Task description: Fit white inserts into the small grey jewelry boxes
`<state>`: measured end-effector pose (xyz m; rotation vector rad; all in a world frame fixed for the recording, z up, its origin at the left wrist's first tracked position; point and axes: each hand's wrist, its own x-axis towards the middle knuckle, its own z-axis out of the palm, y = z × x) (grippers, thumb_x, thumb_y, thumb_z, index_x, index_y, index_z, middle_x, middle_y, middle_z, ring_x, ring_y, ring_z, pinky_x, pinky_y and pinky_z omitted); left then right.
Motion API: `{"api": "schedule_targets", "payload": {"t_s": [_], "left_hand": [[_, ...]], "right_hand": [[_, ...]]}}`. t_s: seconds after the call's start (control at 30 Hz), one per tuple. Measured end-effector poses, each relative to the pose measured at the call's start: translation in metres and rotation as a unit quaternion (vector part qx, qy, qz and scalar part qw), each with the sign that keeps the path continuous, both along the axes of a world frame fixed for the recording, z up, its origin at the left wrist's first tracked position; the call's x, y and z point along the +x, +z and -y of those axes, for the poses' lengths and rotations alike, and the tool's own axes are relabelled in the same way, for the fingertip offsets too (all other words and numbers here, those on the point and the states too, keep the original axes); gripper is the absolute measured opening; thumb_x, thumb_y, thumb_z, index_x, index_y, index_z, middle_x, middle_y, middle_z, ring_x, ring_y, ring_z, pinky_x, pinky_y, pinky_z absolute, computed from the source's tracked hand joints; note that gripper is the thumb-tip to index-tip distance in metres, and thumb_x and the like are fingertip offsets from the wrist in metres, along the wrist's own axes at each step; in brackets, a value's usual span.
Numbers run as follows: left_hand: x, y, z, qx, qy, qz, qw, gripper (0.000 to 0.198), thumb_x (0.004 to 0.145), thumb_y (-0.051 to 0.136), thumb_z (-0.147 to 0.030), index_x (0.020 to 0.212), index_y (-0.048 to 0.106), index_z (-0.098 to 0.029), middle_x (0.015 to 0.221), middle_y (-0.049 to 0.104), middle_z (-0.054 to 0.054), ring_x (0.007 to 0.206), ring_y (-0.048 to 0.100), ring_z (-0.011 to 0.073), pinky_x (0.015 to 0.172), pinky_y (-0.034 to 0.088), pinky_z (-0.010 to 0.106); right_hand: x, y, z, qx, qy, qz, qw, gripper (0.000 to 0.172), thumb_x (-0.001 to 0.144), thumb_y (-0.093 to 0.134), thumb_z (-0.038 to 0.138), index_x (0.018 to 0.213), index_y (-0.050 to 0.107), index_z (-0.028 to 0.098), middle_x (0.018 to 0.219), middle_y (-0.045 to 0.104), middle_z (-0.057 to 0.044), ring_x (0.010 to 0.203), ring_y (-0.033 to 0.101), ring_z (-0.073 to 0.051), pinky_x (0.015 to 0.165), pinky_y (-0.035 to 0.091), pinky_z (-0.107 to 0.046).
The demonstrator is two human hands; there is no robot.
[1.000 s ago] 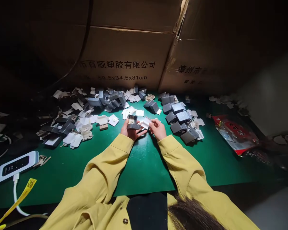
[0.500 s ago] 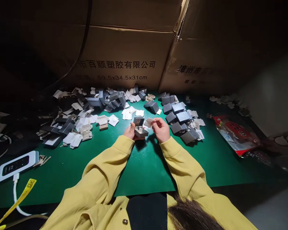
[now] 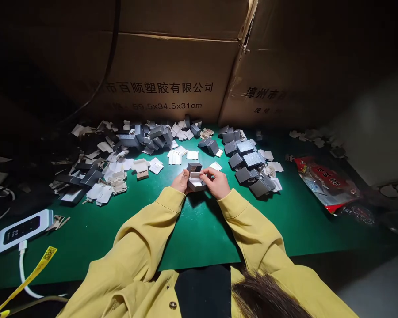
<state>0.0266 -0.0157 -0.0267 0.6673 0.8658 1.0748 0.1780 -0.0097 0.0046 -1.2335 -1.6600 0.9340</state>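
Observation:
A small dark grey hinged box (image 3: 195, 167) stands with its lid raised, just above the green table. My left hand (image 3: 181, 181) is closed around its left side, thumb up along the edge. A white card insert (image 3: 195, 177) shows tilted inside the box. At the box's right side, my right hand (image 3: 217, 182) is closed, thumb and fingertips pinching the insert's edge. Just beyond that hand, a flat white card piece (image 3: 215, 166) lies on the table.
Grey boxes (image 3: 254, 159) are heaped to the right. More boxes (image 3: 155, 134) and white card scraps (image 3: 116, 170) spread across the left and back. A white device with a cable (image 3: 24, 229) lies at left, a red-and-clear packet (image 3: 328, 183) at right. Large cartons (image 3: 172, 62) stand behind.
My right hand has let go of the white card piece, which now lies on the table, and has moved left onto the box. A white insert now shows raised inside it.

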Motion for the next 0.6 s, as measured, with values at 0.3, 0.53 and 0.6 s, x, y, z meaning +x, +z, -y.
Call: {"api": "schedule_targets", "payload": {"t_s": [0.3, 0.53, 0.6], "left_hand": [[0.0012, 0.0061, 0.0032, 0.007, -0.019, -0.005, 1.0, 0.078, 0.071, 0.056, -0.068, 0.125, 0.052, -0.012, 0.097, 0.069, 0.014, 0.086, 0.067, 0.0264, 0.068, 0.055, 0.035], [0.0004, 0.0038, 0.0012, 0.015, -0.029, -0.007, 0.999, 0.081, 0.067, 0.061, -0.07, 0.126, 0.052, -0.015, 0.106, 0.066, 0.014, 0.078, 0.065, 0.0216, 0.059, 0.054, 0.029], [0.0002, 0.0025, 0.0007, 0.022, -0.038, -0.005, 0.999, 0.08, 0.065, 0.064, -0.069, 0.124, 0.053, -0.016, 0.105, 0.065, 0.012, 0.073, 0.064, 0.0185, 0.057, 0.053, 0.028]], "right_hand": [[0.0036, 0.0035, 0.0011, 0.126, -0.038, 0.138, 0.982, 0.019, 0.082, 0.058, 0.031, 0.089, 0.068, 0.016, 0.075, 0.066, -0.002, 0.054, 0.049, -0.011, 0.059, 0.043, -0.024], [0.0091, 0.0096, 0.0071, 0.248, 0.041, 0.274, 0.928, 0.025, 0.092, 0.047, 0.028, 0.09, 0.071, 0.022, 0.087, 0.07, -0.004, 0.079, 0.058, -0.015, 0.065, 0.041, -0.025], [0.0098, 0.0108, 0.0076, 0.249, 0.055, 0.317, 0.914, 0.025, 0.093, 0.047, 0.03, 0.093, 0.072, 0.025, 0.092, 0.071, -0.002, 0.081, 0.056, -0.015, 0.06, 0.038, -0.025]]}}
